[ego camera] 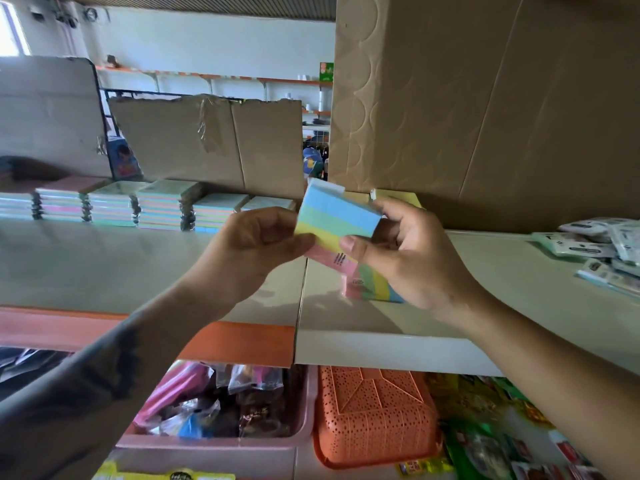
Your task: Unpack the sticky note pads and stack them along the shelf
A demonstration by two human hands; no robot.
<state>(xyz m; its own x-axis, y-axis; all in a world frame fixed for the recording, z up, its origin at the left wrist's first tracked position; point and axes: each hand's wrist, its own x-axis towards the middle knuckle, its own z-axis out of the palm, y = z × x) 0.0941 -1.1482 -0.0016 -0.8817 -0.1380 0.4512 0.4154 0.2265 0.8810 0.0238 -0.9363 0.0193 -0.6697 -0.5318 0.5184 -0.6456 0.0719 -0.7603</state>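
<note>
Both hands hold a sticky note pad (334,223) with blue, green, yellow and pink bands, raised above the pale shelf (138,265). My left hand (256,251) pinches its left edge, and my right hand (405,251) grips its right side. Under my right hand a second banded pad (370,284) lies on the shelf. A row of stacked pads (138,206) runs along the back left of the shelf.
A big cardboard box (485,98) stands at the back right and a torn cardboard sheet (214,140) behind the stacks. Small packets (602,251) lie at the far right. Below the shelf sit a pink bin (214,441) and an orange basket (374,414).
</note>
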